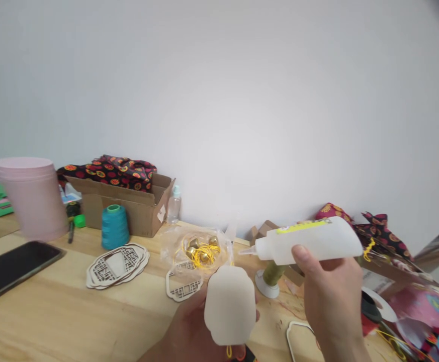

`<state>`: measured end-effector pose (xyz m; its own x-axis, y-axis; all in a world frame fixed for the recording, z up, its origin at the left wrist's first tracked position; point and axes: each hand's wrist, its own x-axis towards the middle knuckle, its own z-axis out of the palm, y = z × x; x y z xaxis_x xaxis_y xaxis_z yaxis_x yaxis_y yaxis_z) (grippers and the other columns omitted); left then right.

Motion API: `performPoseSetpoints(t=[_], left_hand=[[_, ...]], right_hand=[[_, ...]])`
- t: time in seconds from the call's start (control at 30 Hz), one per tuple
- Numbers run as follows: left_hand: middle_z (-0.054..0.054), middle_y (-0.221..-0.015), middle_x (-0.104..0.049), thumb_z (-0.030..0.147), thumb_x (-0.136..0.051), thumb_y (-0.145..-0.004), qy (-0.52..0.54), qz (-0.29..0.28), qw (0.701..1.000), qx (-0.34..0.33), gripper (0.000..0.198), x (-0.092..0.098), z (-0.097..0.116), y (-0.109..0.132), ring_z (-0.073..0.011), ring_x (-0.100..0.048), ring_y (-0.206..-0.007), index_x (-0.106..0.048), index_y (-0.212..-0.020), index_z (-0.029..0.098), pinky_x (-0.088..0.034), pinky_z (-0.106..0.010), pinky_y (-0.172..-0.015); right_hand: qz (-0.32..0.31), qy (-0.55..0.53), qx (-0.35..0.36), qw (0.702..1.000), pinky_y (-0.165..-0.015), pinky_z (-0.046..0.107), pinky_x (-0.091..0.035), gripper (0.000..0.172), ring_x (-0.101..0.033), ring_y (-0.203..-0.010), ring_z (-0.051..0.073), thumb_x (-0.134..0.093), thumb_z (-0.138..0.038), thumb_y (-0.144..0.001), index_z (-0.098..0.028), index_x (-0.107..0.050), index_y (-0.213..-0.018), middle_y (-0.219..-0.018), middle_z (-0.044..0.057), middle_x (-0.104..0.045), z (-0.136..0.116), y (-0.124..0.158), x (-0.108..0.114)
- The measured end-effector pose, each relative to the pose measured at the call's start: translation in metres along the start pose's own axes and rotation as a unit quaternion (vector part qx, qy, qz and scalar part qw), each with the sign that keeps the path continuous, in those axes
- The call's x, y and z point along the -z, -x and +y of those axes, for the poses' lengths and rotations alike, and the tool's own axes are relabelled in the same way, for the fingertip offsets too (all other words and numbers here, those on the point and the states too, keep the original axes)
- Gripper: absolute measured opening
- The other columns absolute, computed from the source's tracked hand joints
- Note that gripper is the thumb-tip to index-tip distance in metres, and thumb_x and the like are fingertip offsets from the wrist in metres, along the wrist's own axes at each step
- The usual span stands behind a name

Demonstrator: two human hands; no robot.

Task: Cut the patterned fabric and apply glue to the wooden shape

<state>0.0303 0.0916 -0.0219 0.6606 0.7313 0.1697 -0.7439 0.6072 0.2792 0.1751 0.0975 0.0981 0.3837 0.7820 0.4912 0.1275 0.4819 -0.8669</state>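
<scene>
My right hand grips a white squeeze glue bottle with a yellow-green label, held level with its nozzle pointing left. My left hand holds up a pale, flat rounded wooden piece at the bottom centre, below and left of the nozzle tip. A yellow cord hangs under that piece. The nozzle stays a short way above the piece, not touching it.
On the wooden table lie a stack of cut-out wooden frames, a single frame, a plastic bag of gold bells, a teal thread spool, a pink cup, a dark phone, a cardboard box and patterned fabric.
</scene>
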Motion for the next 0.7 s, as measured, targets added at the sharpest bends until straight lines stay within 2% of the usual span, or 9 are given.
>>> performPoseSetpoints(t=[0.13, 0.23, 0.43, 0.6, 0.7], left_hand=[[-0.015, -0.111, -0.06, 0.042, -0.046, -0.075, 0.0, -0.007, 1.0, 0.005, 0.048, 0.0, 0.001, 0.0, -0.0267, -0.054, -0.1, -0.054, -0.111, 0.011, -0.043, -0.029, -0.063], [-0.015, -0.11, -0.06, 0.041, -0.044, -0.076, -0.007, -0.009, 1.0, 0.007, 0.048, -0.002, 0.002, 0.0, -0.0259, -0.055, -0.099, -0.053, -0.112, 0.01, -0.044, -0.029, -0.062], [-0.016, -0.11, -0.06, 0.042, -0.047, -0.075, -0.007, -0.014, 1.0, 0.012, 0.053, 0.0, 0.001, 0.0, -0.0251, -0.055, -0.098, -0.052, -0.113, 0.006, -0.045, -0.029, -0.062], [-0.014, -0.112, -0.061, 0.042, -0.051, -0.074, 0.011, -0.031, 0.999, 0.023, 0.049, 0.006, 0.0, 0.001, -0.0259, -0.054, -0.101, -0.056, -0.11, 0.009, -0.044, -0.03, -0.067], [-0.014, -0.11, -0.062, 0.041, -0.052, -0.073, 0.016, -0.033, 0.999, 0.02, 0.048, 0.004, -0.001, 0.0, -0.0256, -0.054, -0.101, -0.057, -0.108, 0.008, -0.044, -0.029, -0.065]], right_hand=[[-0.04, 0.078, 0.018, 0.996, -0.05, 0.031, -0.053, 0.028, -0.063, -0.057, 0.024, -0.075, -0.033, -0.049, -0.016, -0.062, -0.067, -0.062, 0.006, -0.068, -0.001, 0.004, -0.003], [-0.069, 0.104, 0.035, 0.992, -0.04, 0.026, -0.048, 0.023, -0.058, -0.044, 0.018, -0.075, -0.031, -0.05, -0.019, -0.057, -0.059, -0.051, 0.0, -0.064, -0.004, 0.009, -0.007], [-0.063, 0.106, 0.032, 0.992, -0.044, 0.024, -0.049, 0.023, -0.057, -0.048, 0.016, -0.075, -0.03, -0.05, -0.019, -0.059, -0.061, -0.055, -0.001, -0.064, -0.006, 0.012, -0.009], [-0.082, 0.09, 0.029, 0.992, -0.037, 0.022, -0.046, 0.022, -0.054, -0.043, 0.015, -0.074, -0.029, -0.051, -0.019, -0.056, -0.059, -0.05, -0.003, -0.06, -0.006, 0.012, -0.01], [-0.081, 0.089, 0.035, 0.992, -0.038, 0.021, -0.046, 0.022, -0.054, -0.044, 0.014, -0.075, -0.029, -0.051, -0.019, -0.057, -0.06, -0.051, -0.003, -0.061, -0.005, 0.014, -0.011]])
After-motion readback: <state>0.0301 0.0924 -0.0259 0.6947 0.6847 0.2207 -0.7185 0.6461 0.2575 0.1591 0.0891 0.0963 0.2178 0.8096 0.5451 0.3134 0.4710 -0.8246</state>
